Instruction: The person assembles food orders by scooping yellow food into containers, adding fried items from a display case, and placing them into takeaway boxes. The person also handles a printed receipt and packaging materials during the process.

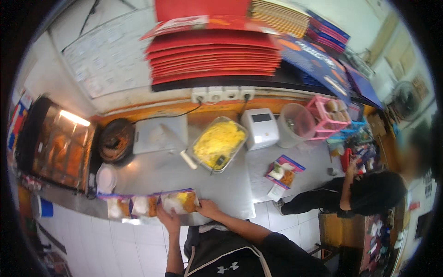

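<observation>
At the counter's near edge is an open meal box (177, 201) with purple-blue edges. It holds a white portion that looks like rice, a yellow portion and a brown fried piece. My left hand (169, 219) grips its near side by the left corner, fingers partly hidden against the box. My right hand (209, 208) closes on its right end. Touching it on the left is a second open box (144, 206), and a third box (118, 208) sits beyond that; both hold white and brown food.
Behind the boxes stand a glass tray of shredded yellow food (219, 144), a knife (177, 147) on a white board (150, 135), a dark pan (116, 141) and a lit display cabinet (62, 143). Another filled box (284, 172) lies right. A person in black (374, 194) stands at far right.
</observation>
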Demonstrator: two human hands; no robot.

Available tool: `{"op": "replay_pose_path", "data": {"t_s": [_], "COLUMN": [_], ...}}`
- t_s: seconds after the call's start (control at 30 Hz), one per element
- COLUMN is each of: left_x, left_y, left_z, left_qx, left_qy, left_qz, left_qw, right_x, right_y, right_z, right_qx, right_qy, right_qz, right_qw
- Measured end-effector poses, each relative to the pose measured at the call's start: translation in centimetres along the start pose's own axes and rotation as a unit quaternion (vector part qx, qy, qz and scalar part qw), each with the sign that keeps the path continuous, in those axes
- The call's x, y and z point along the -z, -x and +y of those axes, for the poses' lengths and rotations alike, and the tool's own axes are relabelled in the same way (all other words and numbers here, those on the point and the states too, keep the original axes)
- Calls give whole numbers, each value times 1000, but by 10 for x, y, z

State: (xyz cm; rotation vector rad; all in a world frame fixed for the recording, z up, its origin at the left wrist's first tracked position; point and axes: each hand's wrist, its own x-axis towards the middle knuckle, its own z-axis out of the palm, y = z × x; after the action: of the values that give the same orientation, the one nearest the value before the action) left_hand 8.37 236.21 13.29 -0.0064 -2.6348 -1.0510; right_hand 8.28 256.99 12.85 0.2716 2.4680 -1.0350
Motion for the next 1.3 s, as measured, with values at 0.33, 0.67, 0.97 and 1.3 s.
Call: {"op": "replay_pose_path", "data": {"t_s": [0.33,0.67,0.97,1.3], "left_x": [-53,-173,-230,-306], "left_y": [6,17,27,51], "left_z": [79,184,230,289], "left_qx": [74,-45,-30,17], "left_qy": [200,105,90,-27], "left_qz": [-350,-313,-250,-254], "left_qw": [912,943,964,967], "right_x": [116,146,133,190], "right_y": [25,13,47,80], "right_z": [137,236,322,422], "right_qx": [-86,29,-79,-114], "right_qy": [-85,-413,-247,-233], "right_qz": [358,412,495,490], "right_qw": [926,812,829,833]}}
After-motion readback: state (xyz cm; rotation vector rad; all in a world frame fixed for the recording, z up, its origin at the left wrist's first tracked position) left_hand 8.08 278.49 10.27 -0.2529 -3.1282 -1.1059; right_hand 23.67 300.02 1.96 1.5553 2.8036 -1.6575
